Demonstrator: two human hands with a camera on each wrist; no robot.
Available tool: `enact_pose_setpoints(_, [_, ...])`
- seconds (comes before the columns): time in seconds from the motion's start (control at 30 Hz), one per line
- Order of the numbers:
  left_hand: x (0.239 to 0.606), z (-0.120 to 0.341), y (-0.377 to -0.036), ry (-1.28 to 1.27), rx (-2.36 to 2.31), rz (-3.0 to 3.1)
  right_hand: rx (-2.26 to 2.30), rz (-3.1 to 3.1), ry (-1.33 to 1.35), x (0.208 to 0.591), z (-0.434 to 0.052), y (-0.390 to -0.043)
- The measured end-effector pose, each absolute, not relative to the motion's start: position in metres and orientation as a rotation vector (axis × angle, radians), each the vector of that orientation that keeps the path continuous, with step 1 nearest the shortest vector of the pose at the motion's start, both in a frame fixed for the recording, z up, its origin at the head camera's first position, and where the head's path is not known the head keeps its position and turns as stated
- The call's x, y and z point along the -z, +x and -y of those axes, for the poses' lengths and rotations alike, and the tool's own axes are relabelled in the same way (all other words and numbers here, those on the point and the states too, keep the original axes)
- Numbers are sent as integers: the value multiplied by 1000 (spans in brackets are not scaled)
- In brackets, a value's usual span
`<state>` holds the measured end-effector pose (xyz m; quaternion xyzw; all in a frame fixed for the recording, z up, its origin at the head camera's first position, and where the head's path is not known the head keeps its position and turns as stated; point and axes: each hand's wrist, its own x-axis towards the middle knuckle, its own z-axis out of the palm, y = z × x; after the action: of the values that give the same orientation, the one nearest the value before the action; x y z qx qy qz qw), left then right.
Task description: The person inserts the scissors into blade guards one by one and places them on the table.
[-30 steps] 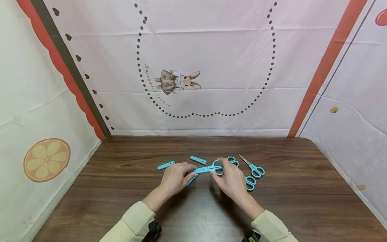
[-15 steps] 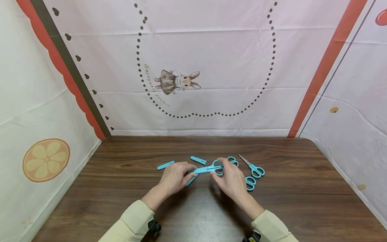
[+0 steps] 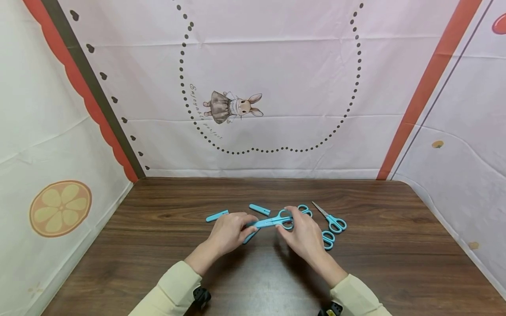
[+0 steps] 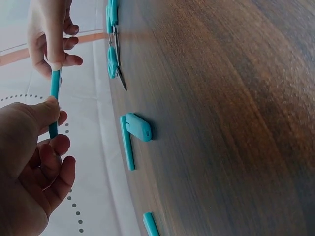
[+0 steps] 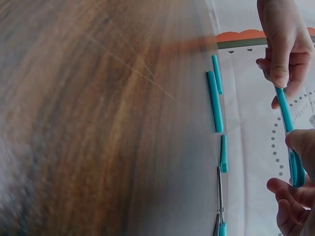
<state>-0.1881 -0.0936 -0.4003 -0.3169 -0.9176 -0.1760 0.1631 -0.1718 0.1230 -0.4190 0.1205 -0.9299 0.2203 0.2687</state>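
A pair of light blue scissors (image 3: 281, 215) with a blue blade cover (image 3: 264, 223) over its blades is held level above the table, between both hands. My left hand (image 3: 228, 233) pinches the cover's end between thumb and fingers. With thumb and fingers, my right hand (image 3: 303, 236) grips the handle loops. In the left wrist view the scissors appear edge-on as a thin blue strip (image 4: 55, 83). The blades are hidden inside the cover. Under and behind my left hand lie loose blue covers (image 3: 217, 215), one of them (image 3: 259, 209) farther back and another (image 3: 250, 237) partly hidden.
Uncovered scissors (image 3: 334, 223) lie right of my right hand, blades pointing to the back left. Two more pairs, one behind (image 3: 305, 210) and one beside that hand (image 3: 328, 239), are partly hidden by it. The brown wooden table (image 3: 178, 193) ends at a printed cloth (image 3: 300, 87).
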Motion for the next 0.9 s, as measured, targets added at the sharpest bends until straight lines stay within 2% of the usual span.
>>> enact_pose_setpoints(0.9, [409, 103, -188, -889, 542, 2758, -549, 2703, 409, 422, -129, -166])
